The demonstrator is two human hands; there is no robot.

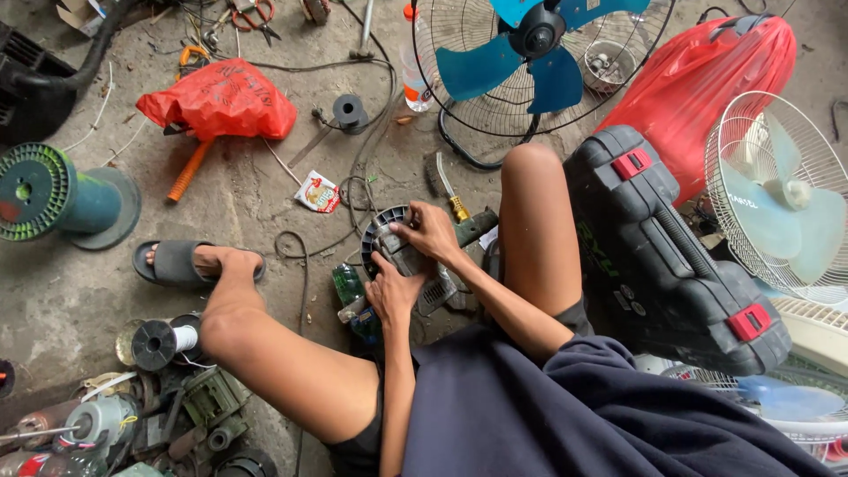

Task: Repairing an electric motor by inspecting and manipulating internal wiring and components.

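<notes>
We see a black tool case (658,252) with red latches lying on the concrete floor (256,203) toward its right edge. Beside it, mid-floor, our right hand (430,231) and left hand (393,291) close their fingers around a grey fan motor (408,258).

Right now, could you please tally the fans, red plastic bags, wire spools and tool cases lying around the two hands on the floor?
Both hands, left hand and right hand, grip a grey motor part.
Fans: 3 (blue-bladed fan, white fan, low fan)
Red plastic bags: 2 ()
Wire spools: 3 (green spool)
Tool cases: 1 ()
Total: 9
</notes>
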